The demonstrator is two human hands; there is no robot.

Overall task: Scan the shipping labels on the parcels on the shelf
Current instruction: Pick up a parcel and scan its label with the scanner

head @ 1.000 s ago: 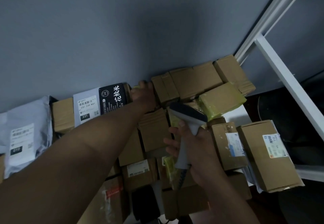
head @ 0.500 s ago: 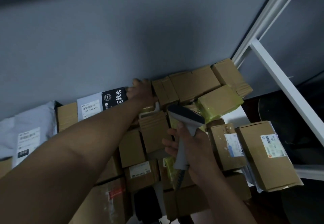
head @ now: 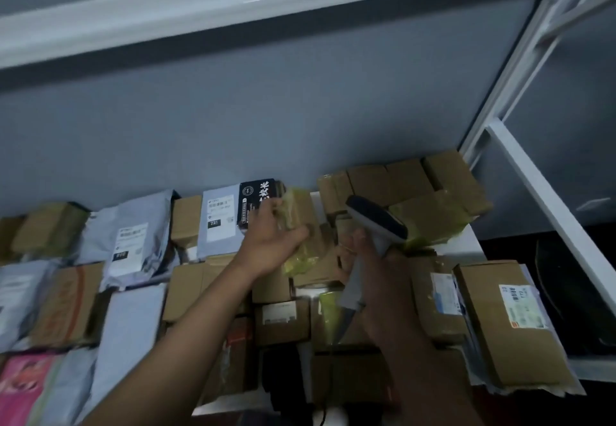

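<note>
Nearest, at the lower left, a pink packet [head: 23, 382] is seen beside pale grey mailer bags [head: 131, 335] laid flat on the shelf. To the right, near the front edge, a large brown carton [head: 513, 352] is laid with a white shipping label [head: 521, 305] facing up, and just to its left a smaller carton [head: 433, 305] with a bluish label is seen.

In the middle, the right hand [head: 390, 295] is wrapped around the grip of a grey handheld scanner [head: 373, 225]; its fingers are curled tightly round the handle, and the scanner's dark head is pointed up and to the left, over the heap of brown boxes.

A little farther, the left hand [head: 266, 242] is reached in from the lower left. A small brown parcel [head: 301, 229] wrapped in yellowish-green tape is held by it, lifted and tilted above the boxes; the thumb is pressed along one side and the fingers are bent round the other. No label can be made out on it through the blur.

Behind this, against the grey wall [head: 233, 119], a grey mailer marked 231 [head: 218, 222] and a black printed box [head: 258, 199] are stood side by side. At the far right, a stack of brown cartons [head: 400, 179] is piled, with a green-taped one [head: 430, 222] resting in front. A white shelf frame [head: 540, 199] is seen at right, and a white beam [head: 233, 9] overhead.
</note>
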